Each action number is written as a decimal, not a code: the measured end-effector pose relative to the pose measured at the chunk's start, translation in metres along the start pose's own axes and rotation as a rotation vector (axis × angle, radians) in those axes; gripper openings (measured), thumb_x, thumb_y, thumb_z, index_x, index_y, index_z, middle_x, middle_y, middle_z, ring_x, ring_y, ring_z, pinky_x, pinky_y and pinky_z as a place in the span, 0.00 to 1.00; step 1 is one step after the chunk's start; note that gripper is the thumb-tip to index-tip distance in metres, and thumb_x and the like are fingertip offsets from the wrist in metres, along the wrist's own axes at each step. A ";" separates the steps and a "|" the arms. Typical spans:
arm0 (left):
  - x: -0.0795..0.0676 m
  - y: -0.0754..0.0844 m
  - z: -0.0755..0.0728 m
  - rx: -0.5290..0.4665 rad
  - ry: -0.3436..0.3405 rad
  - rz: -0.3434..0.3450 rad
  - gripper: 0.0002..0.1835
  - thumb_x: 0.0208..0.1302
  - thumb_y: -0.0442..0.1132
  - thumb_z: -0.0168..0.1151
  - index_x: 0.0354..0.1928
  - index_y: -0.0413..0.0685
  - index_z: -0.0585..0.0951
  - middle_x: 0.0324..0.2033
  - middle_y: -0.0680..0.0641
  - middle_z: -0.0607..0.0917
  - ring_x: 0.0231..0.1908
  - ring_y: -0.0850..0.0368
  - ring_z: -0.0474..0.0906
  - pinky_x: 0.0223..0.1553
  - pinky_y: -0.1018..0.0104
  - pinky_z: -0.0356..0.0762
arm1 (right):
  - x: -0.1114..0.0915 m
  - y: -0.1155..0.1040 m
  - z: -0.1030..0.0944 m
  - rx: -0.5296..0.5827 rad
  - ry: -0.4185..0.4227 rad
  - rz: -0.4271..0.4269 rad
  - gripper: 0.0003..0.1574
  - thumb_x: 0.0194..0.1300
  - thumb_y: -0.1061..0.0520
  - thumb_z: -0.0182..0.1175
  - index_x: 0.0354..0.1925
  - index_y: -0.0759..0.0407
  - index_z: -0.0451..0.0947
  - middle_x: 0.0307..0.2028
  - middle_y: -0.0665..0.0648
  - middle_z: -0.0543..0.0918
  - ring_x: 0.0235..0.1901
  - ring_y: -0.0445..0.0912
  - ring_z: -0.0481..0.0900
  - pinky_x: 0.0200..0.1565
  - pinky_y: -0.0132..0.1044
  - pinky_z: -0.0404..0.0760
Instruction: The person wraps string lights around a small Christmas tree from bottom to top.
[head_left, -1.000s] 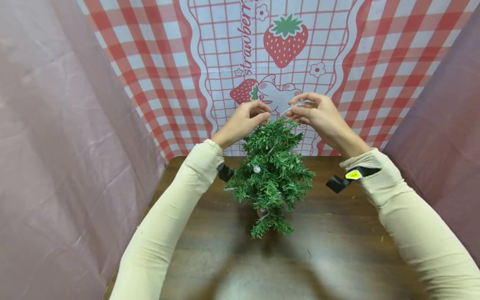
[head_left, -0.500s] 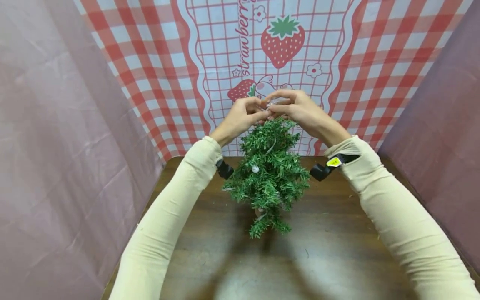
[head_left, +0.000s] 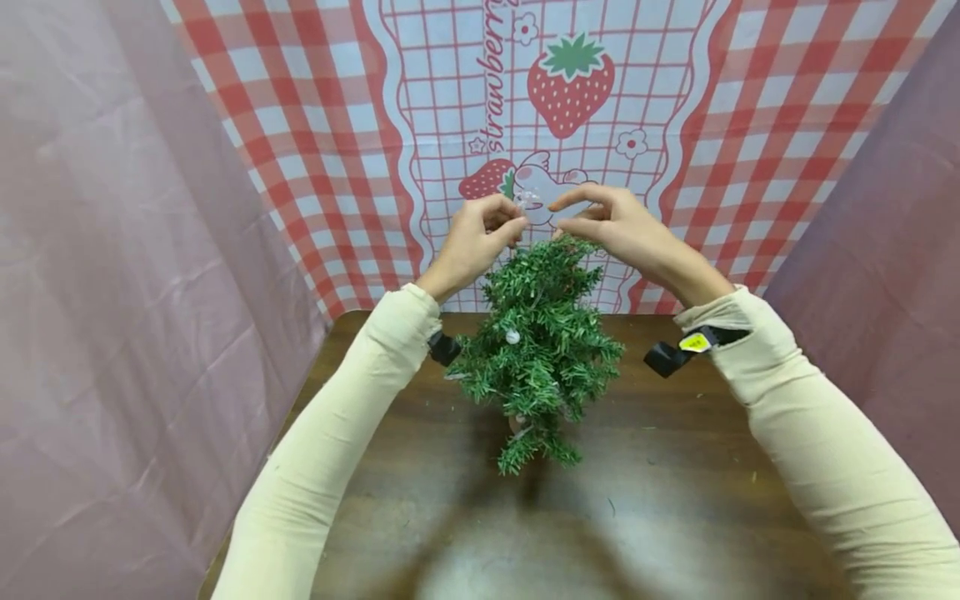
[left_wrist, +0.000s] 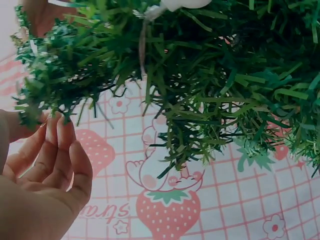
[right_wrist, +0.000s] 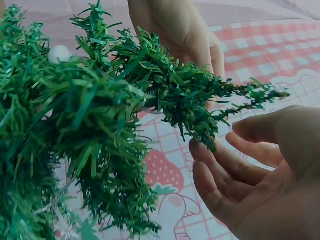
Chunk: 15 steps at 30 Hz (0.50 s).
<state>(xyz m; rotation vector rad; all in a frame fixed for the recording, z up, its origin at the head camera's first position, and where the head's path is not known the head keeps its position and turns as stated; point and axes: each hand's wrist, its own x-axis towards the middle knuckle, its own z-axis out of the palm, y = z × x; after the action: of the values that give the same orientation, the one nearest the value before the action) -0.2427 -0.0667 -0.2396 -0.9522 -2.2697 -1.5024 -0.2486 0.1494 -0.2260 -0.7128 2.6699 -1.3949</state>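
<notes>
A small artificial Christmas tree (head_left: 543, 367) stands on the table, its top between my two hands in the head view. At the upper left of the tree, my left hand (head_left: 478, 237) pinches a clear, shiny strand of string lights (head_left: 529, 198) between thumb and fingers. My right hand (head_left: 622, 229) is on the other side of the treetop, thumb and fingers spread apart with nothing between them. A white ball bulb (head_left: 513, 337) sits among the front branches. In the right wrist view, the right fingertips are close beside a branch tip (right_wrist: 205, 132).
A brown wooden table (head_left: 660, 467) carries the tree and a few fallen green bits. Behind it hangs a red-and-white checked strawberry cloth (head_left: 322, 125). Pink curtains (head_left: 112, 292) close in both sides. Black wrist straps (head_left: 667, 358) hang from both sleeves.
My right hand came left to the left hand over the treetop, then drew back right. The clear strand was in the right fingers and is now at the left fingertips.
</notes>
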 end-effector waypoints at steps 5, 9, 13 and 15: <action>-0.006 0.006 -0.003 0.008 0.054 0.017 0.08 0.62 0.33 0.54 0.37 0.33 0.76 0.30 0.41 0.81 0.31 0.45 0.76 0.34 0.64 0.76 | -0.019 -0.002 -0.005 -0.009 0.085 -0.073 0.22 0.62 0.42 0.51 0.51 0.49 0.72 0.42 0.56 0.80 0.43 0.47 0.76 0.48 0.42 0.73; -0.015 0.015 -0.002 0.051 0.115 0.033 0.08 0.61 0.34 0.55 0.37 0.34 0.76 0.33 0.41 0.80 0.33 0.50 0.76 0.36 0.69 0.75 | -0.037 -0.019 -0.002 -0.018 0.162 -0.196 0.17 0.65 0.50 0.51 0.47 0.57 0.74 0.37 0.61 0.81 0.38 0.49 0.78 0.42 0.38 0.76; -0.022 0.020 0.005 0.103 0.188 0.090 0.08 0.62 0.34 0.54 0.37 0.35 0.76 0.34 0.40 0.81 0.36 0.53 0.76 0.38 0.68 0.76 | -0.056 -0.036 0.008 -0.090 0.230 -0.280 0.16 0.66 0.55 0.50 0.49 0.61 0.72 0.38 0.62 0.81 0.38 0.50 0.78 0.38 0.35 0.76; -0.021 0.017 0.010 0.136 0.215 0.146 0.08 0.63 0.35 0.53 0.37 0.36 0.77 0.34 0.41 0.81 0.35 0.54 0.77 0.38 0.67 0.76 | -0.063 -0.040 0.014 -0.122 0.258 -0.294 0.17 0.65 0.56 0.51 0.51 0.61 0.71 0.40 0.61 0.81 0.38 0.50 0.78 0.37 0.31 0.75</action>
<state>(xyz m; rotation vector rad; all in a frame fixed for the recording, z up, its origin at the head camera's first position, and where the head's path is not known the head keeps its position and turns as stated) -0.2146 -0.0619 -0.2435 -0.8526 -2.0733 -1.3042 -0.1735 0.1455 -0.2131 -1.0402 2.9668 -1.4877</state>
